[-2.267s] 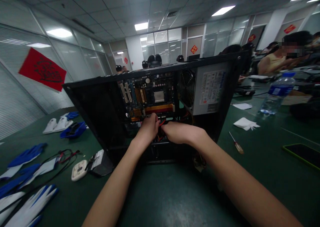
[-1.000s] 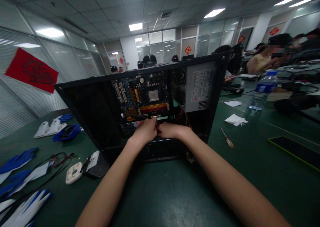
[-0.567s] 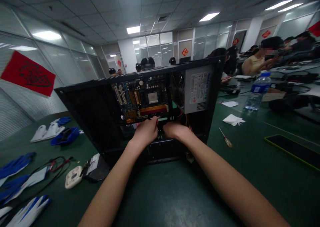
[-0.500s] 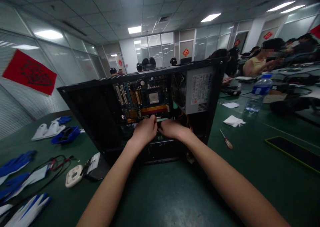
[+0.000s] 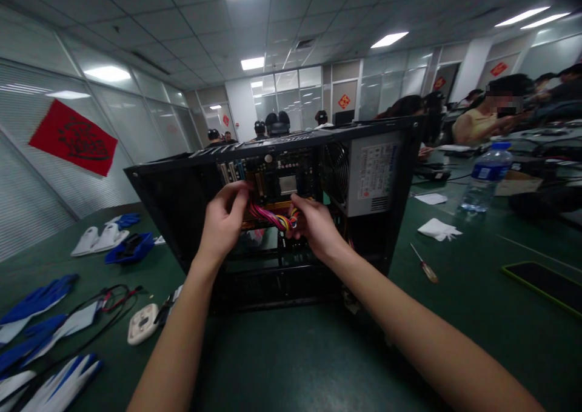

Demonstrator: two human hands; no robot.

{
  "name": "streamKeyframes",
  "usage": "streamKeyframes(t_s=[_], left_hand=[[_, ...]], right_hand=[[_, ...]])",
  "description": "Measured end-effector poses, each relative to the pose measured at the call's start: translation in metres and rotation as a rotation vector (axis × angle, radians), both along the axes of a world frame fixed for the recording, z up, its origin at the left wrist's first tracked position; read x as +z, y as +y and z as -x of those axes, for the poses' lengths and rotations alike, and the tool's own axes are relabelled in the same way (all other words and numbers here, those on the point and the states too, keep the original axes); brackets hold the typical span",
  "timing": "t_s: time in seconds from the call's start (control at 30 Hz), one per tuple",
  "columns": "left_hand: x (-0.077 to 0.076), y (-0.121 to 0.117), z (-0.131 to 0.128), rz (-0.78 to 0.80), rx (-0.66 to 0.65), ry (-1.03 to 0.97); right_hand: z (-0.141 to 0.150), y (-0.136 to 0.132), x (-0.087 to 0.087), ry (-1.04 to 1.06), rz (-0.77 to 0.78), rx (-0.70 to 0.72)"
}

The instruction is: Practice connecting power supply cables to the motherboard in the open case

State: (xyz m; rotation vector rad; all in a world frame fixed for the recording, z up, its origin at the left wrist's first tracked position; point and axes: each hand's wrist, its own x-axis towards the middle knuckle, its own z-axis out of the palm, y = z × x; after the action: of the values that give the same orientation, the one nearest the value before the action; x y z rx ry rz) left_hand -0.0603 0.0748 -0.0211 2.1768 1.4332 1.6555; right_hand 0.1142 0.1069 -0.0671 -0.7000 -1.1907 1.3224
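Observation:
In front of me an open black computer case (image 5: pixel 163 203) stands on the green table. Inside sit a motherboard (image 5: pixel 302 171) with a square silver chip and, at the upper right, a grey power supply (image 5: pixel 371 172). A bundle of coloured cables (image 5: pixel 271 217), pink, yellow and black, stretches between my hands. My left hand (image 5: pixel 226 215) pinches its left end before the expansion slots. My right hand (image 5: pixel 313 224) closes on the right end, below the chip. The cable ends are mostly hidden by my fingers.
On the right lie a screwdriver (image 5: pixel 425 265), a crumpled tissue (image 5: pixel 439 229), a green-edged phone (image 5: pixel 545 283) and a water bottle (image 5: pixel 485 179). To the left are blue-and-white gloves (image 5: pixel 39 300), a blue tray (image 5: pixel 130 248) and a white device (image 5: pixel 142 324). People sit at tables beyond.
My hands have risen from low in the case and moved apart. The coloured cable bundle now shows between them. The whole view has shifted slightly.

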Motion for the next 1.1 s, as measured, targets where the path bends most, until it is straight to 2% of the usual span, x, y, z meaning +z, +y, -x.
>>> streamKeyframes(t_s=[0.13, 0.2, 0.3, 0.37, 0.47, 0.53, 0.6, 0.77, 0.83, 0.93, 1.1], left_hand=[[-0.001, 0.005, -0.01, 0.369, -0.27, -0.328], [-0.001, 0.003, -0.018, 0.44, -0.371, -0.483], [0.0, -0.001, -0.027, 0.367, -0.399, -0.621], [-0.001, -0.005, -0.031, 0.253, -0.357, -0.594], [-0.005, -0.013, -0.036, 0.056, -0.258, -0.401], [-0.008, -0.019, -0.041, -0.026, -0.212, -0.284], [-0.009, -0.026, -0.046, -0.065, -0.199, -0.237], [-0.005, -0.04, -0.048, -0.134, -0.176, -0.209], [-0.001, -0.044, -0.044, -0.144, -0.148, -0.222], [0.006, -0.046, -0.039, -0.093, -0.153, -0.289], [0.019, -0.048, -0.036, 0.137, -0.363, -0.502]], right_hand=[[-0.007, -0.012, 0.008, -0.214, -0.218, -0.007], [-0.016, -0.015, 0.012, -0.399, -0.293, 0.053], [-0.035, -0.024, 0.021, -0.698, -0.315, 0.223], [-0.046, -0.034, 0.029, -0.865, -0.312, 0.288], [-0.052, -0.054, 0.04, -1.026, -0.441, 0.21], [-0.046, -0.064, 0.042, -1.016, -0.579, 0.17], [-0.036, -0.068, 0.04, -0.988, -0.688, 0.196], [-0.016, -0.066, 0.03, -0.829, -0.816, 0.258], [-0.016, -0.067, 0.03, -0.75, -0.781, 0.271], [-0.019, -0.07, 0.034, -0.62, -0.62, 0.313], [-0.026, -0.069, 0.041, -0.277, -0.393, 0.292]])
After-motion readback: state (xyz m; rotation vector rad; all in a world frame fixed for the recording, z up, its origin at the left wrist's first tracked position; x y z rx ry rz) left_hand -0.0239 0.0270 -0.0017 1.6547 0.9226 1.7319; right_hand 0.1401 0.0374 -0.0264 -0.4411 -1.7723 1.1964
